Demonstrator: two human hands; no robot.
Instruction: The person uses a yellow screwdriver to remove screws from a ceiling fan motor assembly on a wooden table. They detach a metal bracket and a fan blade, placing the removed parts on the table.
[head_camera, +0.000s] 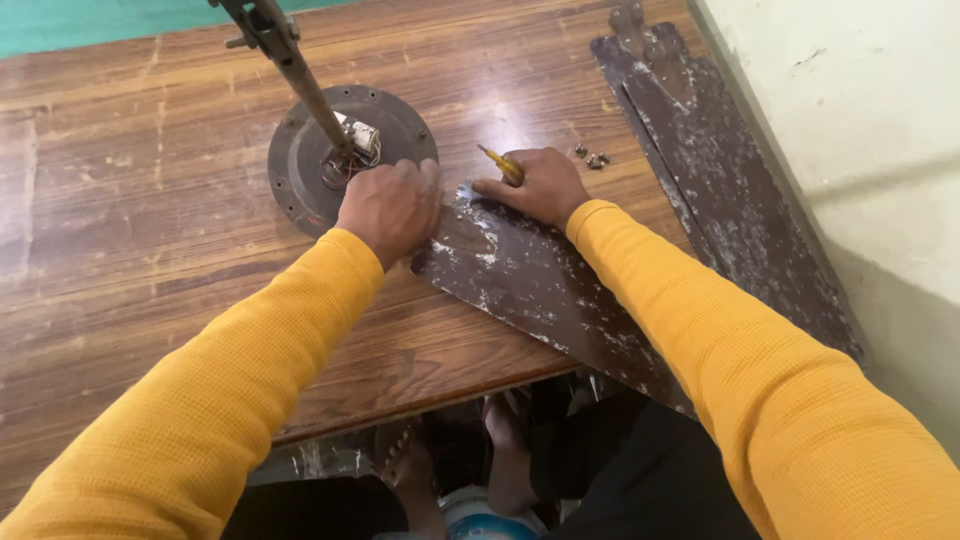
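Nearest to me, below the table edge, I see my bare feet (420, 470) on the floor and dark trousers at my lap, with a blue and white round thing (480, 520) between them that I cannot make out. My yellow sleeves run up from both lower corners onto the wooden table (130, 230), a brown, streaked, scratched top with a worn front edge. A dark fan blade (540, 290), speckled with pale flaking spots, lies slanted across the table and juts past its near edge toward my lap. My left hand (392, 208) rests curled, knuckles up, over the blade's inner end where it meets the round motor housing (310, 150); I cannot tell whether the fingers pinch anything beneath. My right hand (540, 188) presses on the blade just beside the left and is closed around a yellow-handled screwdriver (500, 163), whose handle pokes up between the fingers. Just beyond that hand, a few small metal screws (592, 157) lie loose on the wood. The housing sits flat, a rusty rod (300, 80) rising from its centre toward the camera, with a small white block and wires at the rod's foot. More dark blades (720, 170) lie stacked along the table's right side against a pale wall (860, 120). At the far left, a green surface (100, 20) shows past the table.
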